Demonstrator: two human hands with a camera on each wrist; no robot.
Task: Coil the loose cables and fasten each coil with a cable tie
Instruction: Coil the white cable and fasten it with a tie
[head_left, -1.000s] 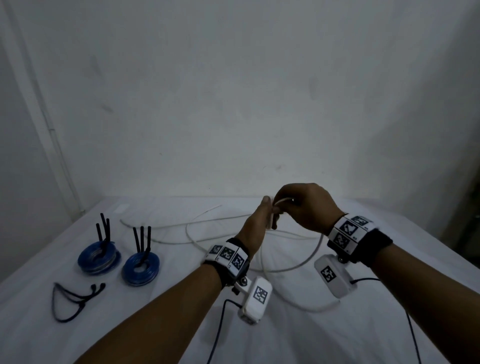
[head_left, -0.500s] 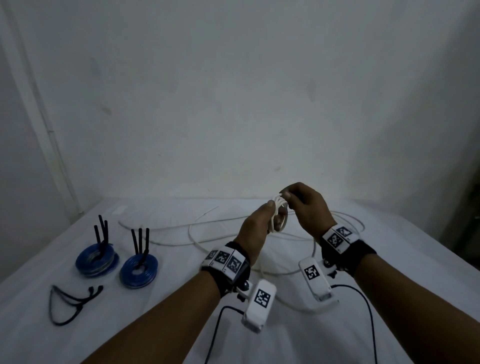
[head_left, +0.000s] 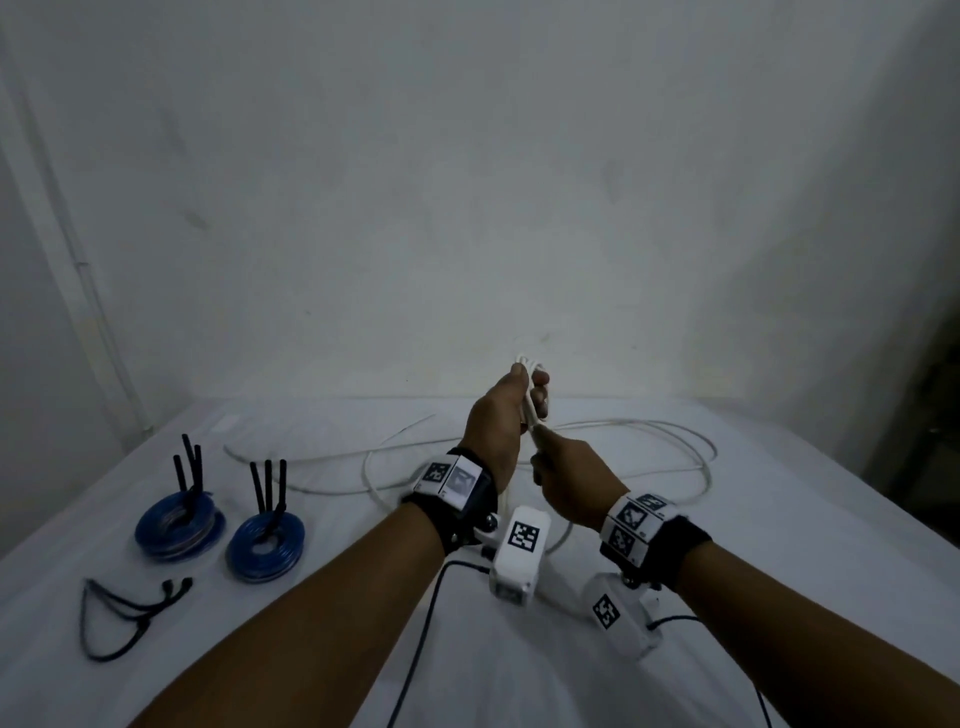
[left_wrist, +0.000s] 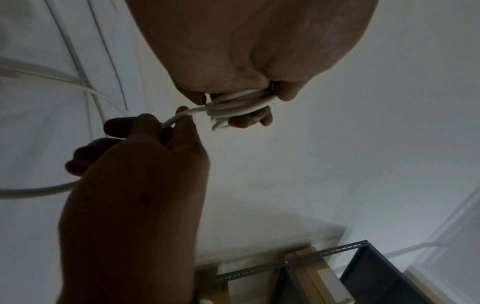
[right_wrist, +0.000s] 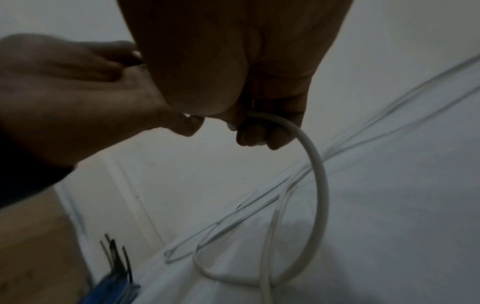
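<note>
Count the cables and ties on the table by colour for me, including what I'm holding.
Blue cable coils, already tied: 2
White cable, loose, partly coiled in the left hand, fed by the right hand: 1
Bunch of loose black ties: 1, ties too tangled to count
Total: 4

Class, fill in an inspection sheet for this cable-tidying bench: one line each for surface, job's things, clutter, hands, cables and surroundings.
Surface: table under a white cloth.
Job's things: white cable, mostly loose on the cloth, a few turns wound into a small coil; two blue coils already tied, black tie ends standing up; spare black ties near the left edge.
Clutter: nothing seen.
Hands: left hand grips the small coil; right hand pinches the cable just below it.
Cables: black wrist-camera leads trail toward the person.
Surroundings: bare pale wall; metal shelving beside the table.
</note>
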